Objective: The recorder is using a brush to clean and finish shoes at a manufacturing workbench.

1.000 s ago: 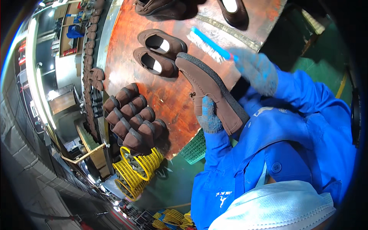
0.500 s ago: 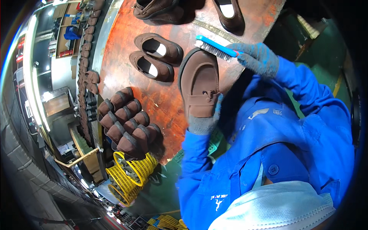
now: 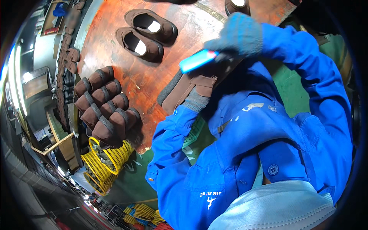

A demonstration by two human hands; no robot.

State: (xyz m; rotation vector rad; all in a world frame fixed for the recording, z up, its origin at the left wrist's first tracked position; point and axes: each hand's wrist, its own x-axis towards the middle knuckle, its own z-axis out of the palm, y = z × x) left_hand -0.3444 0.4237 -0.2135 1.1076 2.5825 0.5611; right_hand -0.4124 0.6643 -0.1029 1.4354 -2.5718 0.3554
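Note:
A brown loafer (image 3: 182, 90) is tilted above the near edge of the table, its dark sole edge toward the left. My gloved left hand (image 3: 197, 99) is closed around it, the fingers partly hidden by the shoe. My gloved right hand (image 3: 240, 34) grips a blue brush (image 3: 197, 61), smeared by motion, which lies across the upper part of the loafer and hides it. The bristles do not show. Beyond the brush, on the reddish worn table (image 3: 100, 36), stands a pair of brown slip-on shoes (image 3: 155, 28) with white insole patches.
Several brown shoes (image 3: 109, 128) are grouped at the table's left corner. Yellow plastic baskets (image 3: 100, 168) stand below them. Another shoe (image 3: 232, 8) sits at the far edge. Shoes line a rack (image 3: 63, 82) on the left. A green crate (image 3: 194, 132) shows under the table edge.
My right hand has swept the brush left and nearer, over the loafer. My left hand has tilted the shoe and turned its toe. The view has shifted, so the table's things appear farther left.

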